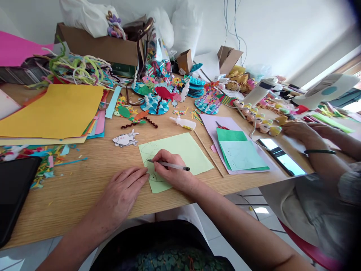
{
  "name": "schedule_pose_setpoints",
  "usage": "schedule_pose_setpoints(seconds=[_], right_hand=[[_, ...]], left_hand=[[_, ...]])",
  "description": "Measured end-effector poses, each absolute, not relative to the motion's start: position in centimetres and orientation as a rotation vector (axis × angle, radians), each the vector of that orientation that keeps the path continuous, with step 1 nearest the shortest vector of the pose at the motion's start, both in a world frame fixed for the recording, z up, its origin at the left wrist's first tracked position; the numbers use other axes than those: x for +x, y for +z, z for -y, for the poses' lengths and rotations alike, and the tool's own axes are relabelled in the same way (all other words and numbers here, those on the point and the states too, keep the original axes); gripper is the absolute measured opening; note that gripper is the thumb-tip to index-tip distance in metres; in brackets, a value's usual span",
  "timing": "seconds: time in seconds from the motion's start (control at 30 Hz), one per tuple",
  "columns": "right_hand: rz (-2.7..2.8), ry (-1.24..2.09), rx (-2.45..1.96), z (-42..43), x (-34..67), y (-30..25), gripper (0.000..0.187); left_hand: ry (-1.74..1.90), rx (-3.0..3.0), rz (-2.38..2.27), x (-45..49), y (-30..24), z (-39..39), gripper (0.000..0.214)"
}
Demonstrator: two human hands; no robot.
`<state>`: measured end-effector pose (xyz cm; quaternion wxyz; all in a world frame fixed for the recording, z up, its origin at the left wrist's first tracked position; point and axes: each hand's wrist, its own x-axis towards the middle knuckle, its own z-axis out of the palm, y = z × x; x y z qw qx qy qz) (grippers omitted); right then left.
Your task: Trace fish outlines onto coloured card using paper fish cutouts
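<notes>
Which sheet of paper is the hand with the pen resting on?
The pale yellow-green sheet, under the right hand holding the pen. The orange-yellow sheet at left and the purple sheet on the right have no hand on them.

One head-worn camera looks forward and down at both hands (121, 192).

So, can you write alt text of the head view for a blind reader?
A right hand holds a pen at a pale green sheet bearing fish sketches; the left hand rests at its edge. On the wooden table are a fish cutout and stacked colored paper, with another person's hand at right.
</notes>
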<state>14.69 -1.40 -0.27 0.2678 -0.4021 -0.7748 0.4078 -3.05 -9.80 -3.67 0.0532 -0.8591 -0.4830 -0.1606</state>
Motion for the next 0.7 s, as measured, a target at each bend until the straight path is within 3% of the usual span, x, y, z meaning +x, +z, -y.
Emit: schedule_pose_setpoints(seconds=[0.7], right_hand=[[2.078, 1.051, -1.117, 1.26, 14.55, -0.33, 0.006]], left_hand=[[-0.519, -2.631, 1.453, -3.07, -3.60, 9.79, 0.038]])
